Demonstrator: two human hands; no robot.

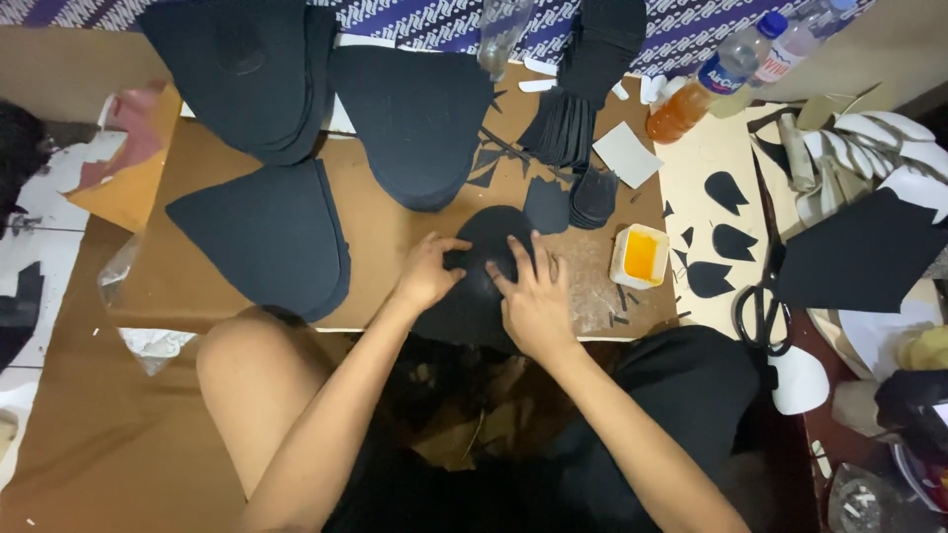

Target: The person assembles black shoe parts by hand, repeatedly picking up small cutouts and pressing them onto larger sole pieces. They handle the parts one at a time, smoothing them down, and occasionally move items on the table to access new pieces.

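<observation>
left hand [427, 273]: pressed flat on a black rounded fabric piece [481, 286]; right hand [533, 301]: fingers spread on the same piece
board [385, 237]: brown cardboard; stacks of black pieces [267, 232] lie on it
glue tub [639, 256]: orange, right of the hands; scissors [760, 296] further right

Far right: clear plastic bottle [703, 94] lying tilted, orange liquid inside, blue cap, blue-and-white label [724, 77]. Second clear bottle [790, 41] just beside it with a white label. Another clear bottle [500, 32] far centre. No signs or screens.
</observation>
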